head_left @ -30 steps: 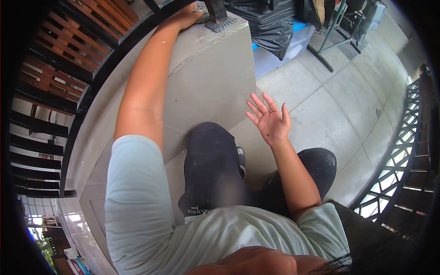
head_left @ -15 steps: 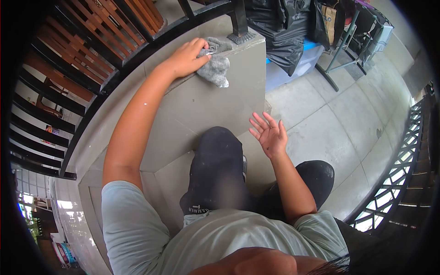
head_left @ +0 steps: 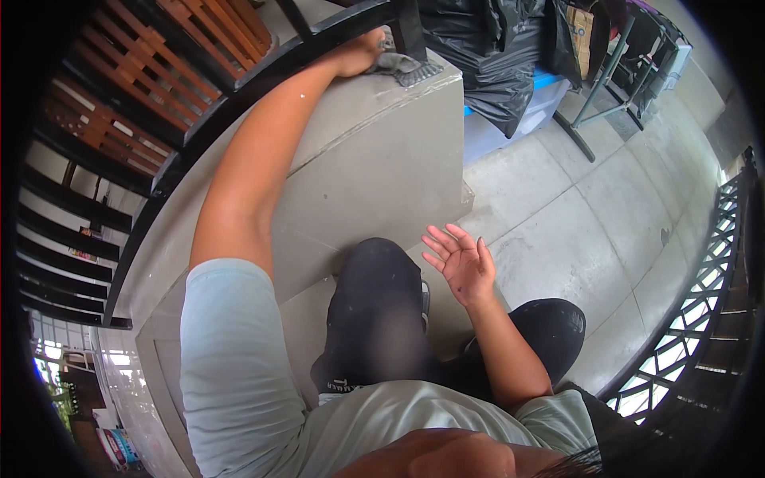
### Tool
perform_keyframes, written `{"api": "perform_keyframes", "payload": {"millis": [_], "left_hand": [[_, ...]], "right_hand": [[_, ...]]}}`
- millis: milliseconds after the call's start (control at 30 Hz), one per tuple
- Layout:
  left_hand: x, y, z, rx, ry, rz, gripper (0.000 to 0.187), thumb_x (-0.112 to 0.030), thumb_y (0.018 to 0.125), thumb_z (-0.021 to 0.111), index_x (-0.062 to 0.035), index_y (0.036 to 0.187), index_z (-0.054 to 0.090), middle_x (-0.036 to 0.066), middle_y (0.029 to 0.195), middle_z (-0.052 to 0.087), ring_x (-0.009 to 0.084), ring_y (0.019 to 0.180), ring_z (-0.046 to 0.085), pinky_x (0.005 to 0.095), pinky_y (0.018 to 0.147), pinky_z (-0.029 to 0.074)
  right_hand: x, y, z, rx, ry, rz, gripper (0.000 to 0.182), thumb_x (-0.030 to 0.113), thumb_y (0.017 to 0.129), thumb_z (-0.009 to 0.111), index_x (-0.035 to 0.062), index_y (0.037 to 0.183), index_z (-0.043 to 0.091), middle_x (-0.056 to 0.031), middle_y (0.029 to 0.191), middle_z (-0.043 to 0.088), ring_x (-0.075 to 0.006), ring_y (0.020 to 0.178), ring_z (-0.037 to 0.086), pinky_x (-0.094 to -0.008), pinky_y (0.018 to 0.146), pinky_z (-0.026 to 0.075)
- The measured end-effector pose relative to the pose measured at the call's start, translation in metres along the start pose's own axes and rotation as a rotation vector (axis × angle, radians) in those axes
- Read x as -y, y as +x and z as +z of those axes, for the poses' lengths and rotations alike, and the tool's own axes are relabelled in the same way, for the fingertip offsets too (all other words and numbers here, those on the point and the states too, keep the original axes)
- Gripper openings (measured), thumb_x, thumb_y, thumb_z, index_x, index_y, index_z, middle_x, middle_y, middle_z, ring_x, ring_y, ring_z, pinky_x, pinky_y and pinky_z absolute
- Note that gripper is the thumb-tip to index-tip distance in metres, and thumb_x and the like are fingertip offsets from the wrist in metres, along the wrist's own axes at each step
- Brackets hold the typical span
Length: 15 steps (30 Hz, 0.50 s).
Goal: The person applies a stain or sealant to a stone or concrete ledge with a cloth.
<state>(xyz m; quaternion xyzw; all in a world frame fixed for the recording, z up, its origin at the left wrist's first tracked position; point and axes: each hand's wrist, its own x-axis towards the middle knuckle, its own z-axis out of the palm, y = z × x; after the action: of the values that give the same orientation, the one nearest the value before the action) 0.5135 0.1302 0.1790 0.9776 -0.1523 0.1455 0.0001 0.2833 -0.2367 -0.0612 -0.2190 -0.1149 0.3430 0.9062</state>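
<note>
My left hand (head_left: 362, 54) reaches under the black metal railing (head_left: 319, 44) at the top of the view. It is closed on a grey cloth (head_left: 386, 62), pressed against the top of a grey tiled ledge (head_left: 374, 99), close to the foot of a railing post. The railing hides part of the fingers and of the cloth. My right hand (head_left: 462, 263) hangs in the air above my knees, palm up and fingers spread, with nothing in it.
Black plastic bags (head_left: 494, 56) rest on a clear storage box (head_left: 518, 119) with a blue lid beyond the ledge. A folded metal frame (head_left: 602, 95) stands on the tiled floor (head_left: 574, 231). Wooden slatted furniture (head_left: 143, 68) lies behind the railing. A lattice fence (head_left: 693, 303) runs along the right.
My left hand has pushed the cloth from the ledge's front edge farther back, beneath the railing beside the post. My right hand stays open and sits slightly lower in view.
</note>
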Motion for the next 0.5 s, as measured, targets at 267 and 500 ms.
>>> {"api": "perform_keyframes", "payload": {"millis": [267,500], "left_hand": [[0.001,0.055,0.005,-0.021,-0.028,-0.004,0.038,-0.025,0.102,0.051,-0.0046,0.132,0.060,0.018,0.137,0.061,0.0323,0.131,0.055,0.0380,0.111,0.040],[-0.025,0.038,-0.013,-0.012,-0.195,-0.167,0.043,-0.033,0.101,0.052,-0.0049,0.132,0.062,0.017,0.136,0.063,0.0299,0.129,0.056,0.0372,0.110,0.040]], "right_hand": [[0.002,0.009,0.003,-0.029,0.050,-0.016,0.066,0.057,0.104,0.039,0.0055,0.145,0.050,-0.0232,0.150,0.051,-0.0371,0.141,0.049,-0.0504,0.114,0.042],[0.002,0.016,0.005,0.005,-0.021,-0.035,0.065,0.056,0.103,0.042,0.0056,0.144,0.050,-0.0222,0.148,0.053,-0.0366,0.139,0.050,-0.0506,0.113,0.043]]}}
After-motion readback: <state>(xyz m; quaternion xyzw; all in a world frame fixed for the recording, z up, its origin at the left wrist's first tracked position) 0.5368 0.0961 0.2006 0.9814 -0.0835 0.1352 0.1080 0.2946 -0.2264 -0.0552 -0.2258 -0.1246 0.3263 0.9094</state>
